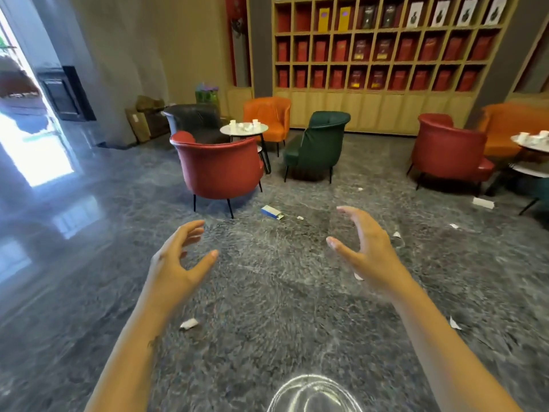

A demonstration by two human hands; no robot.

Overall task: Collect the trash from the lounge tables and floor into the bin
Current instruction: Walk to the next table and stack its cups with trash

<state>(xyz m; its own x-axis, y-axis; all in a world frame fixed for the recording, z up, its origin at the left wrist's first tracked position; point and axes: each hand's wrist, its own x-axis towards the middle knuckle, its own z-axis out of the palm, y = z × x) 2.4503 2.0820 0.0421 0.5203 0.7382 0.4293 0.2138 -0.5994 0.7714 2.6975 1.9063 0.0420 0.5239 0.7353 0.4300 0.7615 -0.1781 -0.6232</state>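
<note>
1. Right up close, a crumpled paper scrap lies on the grey floor just beside the left forearm. A second white scrap sits beside the right forearm.
2. Both hands are up over the floor, palms facing each other. The left hand has a wide grip with its fingers loosely curved, and it holds nothing. The right hand is spread wide too, and it's empty.
3. Just past the fingertips, a blue-and-white carton lies flat on the floor with a tiny scrap beside it. Off to the right there's a flat white paper.
4. Further on, a red armchair has its back to us. Behind it a round desk carries white cups, ringed by a black chair, an orange chair and a green chair.
5. At the far right edge, a second desk also holds cups, next to another red chair.
6. On the back wall, a cubby shelf is packed with mostly red packets.
</note>
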